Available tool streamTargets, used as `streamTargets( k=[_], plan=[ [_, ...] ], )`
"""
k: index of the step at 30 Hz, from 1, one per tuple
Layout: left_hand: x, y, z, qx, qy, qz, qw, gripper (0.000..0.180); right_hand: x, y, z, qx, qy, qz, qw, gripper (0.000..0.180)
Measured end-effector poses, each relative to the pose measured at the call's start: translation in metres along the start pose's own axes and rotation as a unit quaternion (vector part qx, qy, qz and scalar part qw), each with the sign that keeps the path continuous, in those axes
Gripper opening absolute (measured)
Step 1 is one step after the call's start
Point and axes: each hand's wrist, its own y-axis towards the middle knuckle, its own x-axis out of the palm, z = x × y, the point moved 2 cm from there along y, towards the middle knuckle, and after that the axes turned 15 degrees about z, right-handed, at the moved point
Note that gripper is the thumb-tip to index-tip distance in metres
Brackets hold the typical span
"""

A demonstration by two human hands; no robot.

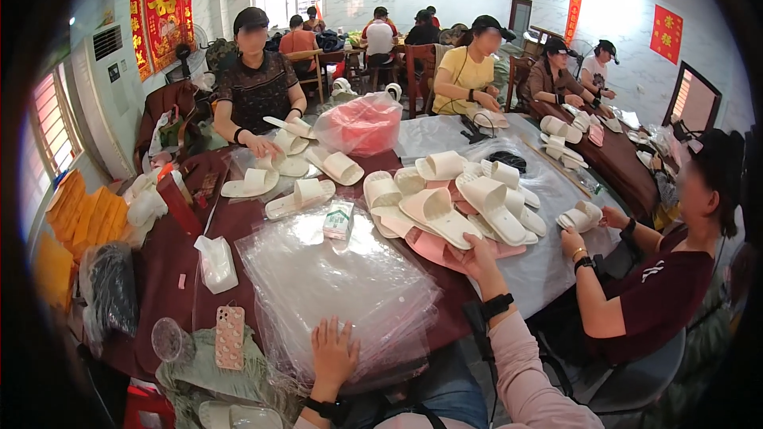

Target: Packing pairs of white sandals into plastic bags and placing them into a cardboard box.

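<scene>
My left hand lies flat with fingers spread on the near edge of a stack of clear plastic bags. My right hand reaches forward and pinches the heel end of a cream slipper at the front of a heap. Around it lie more cream slippers, with a pink slipper partly hidden under them. A small white and green box rests on the far part of the bags.
A tissue pack, a phone and a clear cup lie to the left. A red bag in plastic stands beyond the slippers. One co-worker holds a slipper at right; others sit across the table.
</scene>
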Motion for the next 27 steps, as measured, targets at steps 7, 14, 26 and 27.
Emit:
streamTargets(
  k=[7, 14, 26, 27],
  plan=[
    [-0.002, 0.001, 0.001, 0.008, 0.003, 0.013, 1.000, 0.044, 0.031, -0.029, -0.018, -0.017, 0.060, -0.054, 0.997, 0.039],
    [-0.001, 0.001, 0.002, 0.006, -0.003, 0.019, 1.000, 0.045, 0.047, -0.049, -0.027, 0.035, 0.104, -0.144, 0.983, 0.042],
    [-0.001, 0.001, 0.003, 0.008, 0.005, 0.023, 1.000, 0.044, 0.049, -0.126, -0.015, 0.121, 0.144, -0.206, 0.960, 0.054],
    [-0.002, 0.002, 0.004, 0.008, 0.012, 0.022, 1.000, 0.044, 0.043, -0.126, -0.014, 0.120, 0.144, -0.205, 0.961, 0.054]
  ],
)
